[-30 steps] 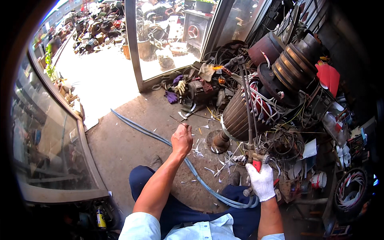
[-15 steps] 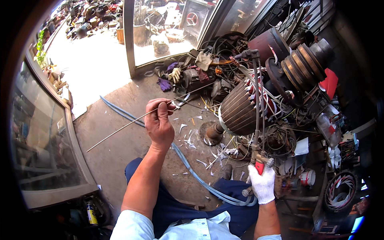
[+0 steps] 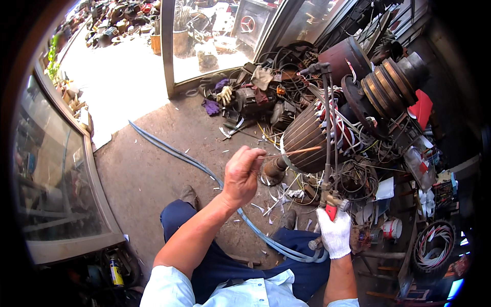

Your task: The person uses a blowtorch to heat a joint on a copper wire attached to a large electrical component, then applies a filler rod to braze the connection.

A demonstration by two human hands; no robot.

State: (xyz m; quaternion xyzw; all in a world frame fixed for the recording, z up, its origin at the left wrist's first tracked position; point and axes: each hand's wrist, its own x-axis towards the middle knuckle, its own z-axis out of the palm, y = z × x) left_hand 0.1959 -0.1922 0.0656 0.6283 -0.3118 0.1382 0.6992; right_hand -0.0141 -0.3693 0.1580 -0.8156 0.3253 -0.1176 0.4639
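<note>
Fingers of the bare left hand: pinched on a thin rod, pointing right, before the ribbed cylinder; contact with it cannot be told. Gloved right hand, near right: clasped around a red-gripped torch with twin pipes extending far. Blue hoses: on floor, left.

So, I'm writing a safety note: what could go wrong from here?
The thin rod might scratch the left hand, which is bare. A shoe could catch on the blue hoses crossing the floor. The torch in the gloved right hand, if lit (I can't tell), could scorch the wires behind it.
</note>
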